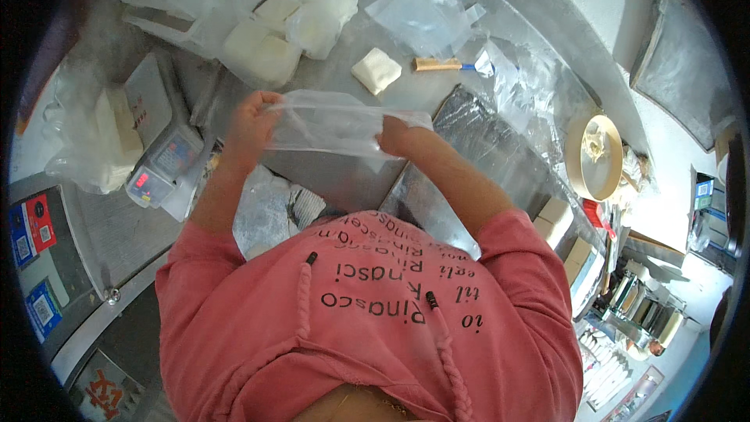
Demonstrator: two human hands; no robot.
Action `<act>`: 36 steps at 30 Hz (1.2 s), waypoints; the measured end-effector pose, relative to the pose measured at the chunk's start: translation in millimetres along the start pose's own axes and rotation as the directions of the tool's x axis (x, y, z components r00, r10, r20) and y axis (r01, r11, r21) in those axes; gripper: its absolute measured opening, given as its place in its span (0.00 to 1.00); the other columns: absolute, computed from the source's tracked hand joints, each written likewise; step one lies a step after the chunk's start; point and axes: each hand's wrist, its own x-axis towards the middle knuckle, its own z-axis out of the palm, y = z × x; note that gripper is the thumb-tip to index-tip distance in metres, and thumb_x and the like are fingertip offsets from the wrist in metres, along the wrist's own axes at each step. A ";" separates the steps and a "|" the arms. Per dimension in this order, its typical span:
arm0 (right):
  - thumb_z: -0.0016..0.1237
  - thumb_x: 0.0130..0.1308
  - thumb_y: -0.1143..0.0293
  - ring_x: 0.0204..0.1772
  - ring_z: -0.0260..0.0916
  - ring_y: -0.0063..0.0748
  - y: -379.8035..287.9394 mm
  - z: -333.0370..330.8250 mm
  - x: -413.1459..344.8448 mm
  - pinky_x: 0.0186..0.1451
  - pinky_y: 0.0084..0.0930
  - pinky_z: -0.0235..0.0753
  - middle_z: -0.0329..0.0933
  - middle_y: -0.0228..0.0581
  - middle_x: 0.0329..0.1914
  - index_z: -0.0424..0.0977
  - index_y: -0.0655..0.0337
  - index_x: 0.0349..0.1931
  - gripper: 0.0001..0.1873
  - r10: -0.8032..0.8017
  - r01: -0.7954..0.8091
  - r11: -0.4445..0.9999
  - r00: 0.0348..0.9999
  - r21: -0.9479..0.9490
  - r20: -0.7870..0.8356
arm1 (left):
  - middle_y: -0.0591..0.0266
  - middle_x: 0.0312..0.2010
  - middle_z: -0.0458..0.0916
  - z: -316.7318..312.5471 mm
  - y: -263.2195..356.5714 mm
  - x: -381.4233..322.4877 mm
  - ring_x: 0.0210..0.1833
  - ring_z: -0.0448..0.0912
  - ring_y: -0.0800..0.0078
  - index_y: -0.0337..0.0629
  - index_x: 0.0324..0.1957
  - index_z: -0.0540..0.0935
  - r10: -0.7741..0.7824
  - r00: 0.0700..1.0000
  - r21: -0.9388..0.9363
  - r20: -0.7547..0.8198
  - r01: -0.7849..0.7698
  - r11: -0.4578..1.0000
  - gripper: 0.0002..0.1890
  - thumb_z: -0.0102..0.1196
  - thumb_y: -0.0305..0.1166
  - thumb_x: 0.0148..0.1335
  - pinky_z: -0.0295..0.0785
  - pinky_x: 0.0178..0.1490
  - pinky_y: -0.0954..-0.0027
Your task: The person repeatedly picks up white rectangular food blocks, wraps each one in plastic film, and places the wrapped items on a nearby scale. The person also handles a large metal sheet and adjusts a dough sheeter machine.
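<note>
A clear plastic bag (334, 123) is stretched flat between my two hands above the near edge of the metal counter. My left hand (256, 123) grips its left end, fingers curled over the film. At the other end, my right hand (401, 136) is closed on the bag, partly covered by the film. Just beyond the bag lies a small stack of pale square dough sheets (377, 71). To its right is a wooden-handled tool (437, 64). Further left sit plastic bags of similar pale squares (263, 50).
A digital scale (155, 179) with a lit display stands at the left. Empty-looking plastic bags (419, 12) lie at the back. A round wooden-rimmed sieve (593, 158) and a red brush (597, 214) are at the right. Plastic film covers part of the counter (486, 135).
</note>
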 end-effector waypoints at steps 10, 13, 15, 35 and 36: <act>0.51 0.59 0.63 0.58 0.68 0.54 18.0 83.0 6.7 0.58 0.41 0.70 0.71 0.57 0.53 0.66 0.64 0.52 0.23 -0.033 0.011 0.993 0.982 0.117 0.183 | 0.46 0.47 0.78 98.9 -36.8 12.6 0.48 0.78 0.54 0.47 0.52 0.75 -0.163 0.805 0.818 0.570 -0.536 0.210 0.18 0.48 0.36 0.60 0.70 0.52 0.52; 0.50 0.60 0.67 0.57 0.69 0.52 -4.8 38.7 -44.5 0.56 0.40 0.71 0.71 0.51 0.53 0.67 0.60 0.54 0.21 -0.308 0.364 0.814 0.931 0.453 -0.194 | 0.40 0.48 0.77 55.8 -109.6 70.3 0.50 0.77 0.50 0.41 0.52 0.74 -0.100 0.771 0.773 0.630 -0.608 0.183 0.21 0.48 0.41 0.60 0.70 0.52 0.48; 0.51 0.60 0.68 0.57 0.69 0.50 1.0 6.0 -102.9 0.56 0.39 0.72 0.72 0.48 0.54 0.68 0.58 0.54 0.21 -0.340 0.535 0.815 0.753 0.224 -0.563 | 0.41 0.44 0.79 64.2 -88.4 71.5 0.47 0.78 0.47 0.39 0.50 0.76 -0.048 0.865 0.863 0.500 -0.493 0.105 0.20 0.47 0.41 0.61 0.69 0.52 0.49; 0.46 0.64 0.47 0.42 0.71 0.32 411.7 43.5 -358.7 0.43 0.36 0.70 0.76 0.40 0.40 0.76 0.65 0.43 0.26 0.732 0.082 -0.139 0.680 0.987 0.047 | 0.49 0.53 0.69 613.3 -6.8 -75.0 0.53 0.72 0.57 0.44 0.67 0.55 -0.334 0.577 0.158 0.745 0.334 0.929 0.33 0.50 0.45 0.66 0.67 0.57 0.59; 0.46 0.64 0.47 0.43 0.71 0.34 416.8 39.8 -349.5 0.44 0.36 0.70 0.77 0.41 0.40 0.76 0.66 0.43 0.26 0.693 0.029 -0.024 0.721 0.999 -0.004 | 0.50 0.52 0.69 616.4 -1.3 -77.3 0.51 0.72 0.57 0.45 0.68 0.54 -0.320 0.541 0.106 0.778 0.389 0.915 0.34 0.50 0.44 0.66 0.67 0.57 0.58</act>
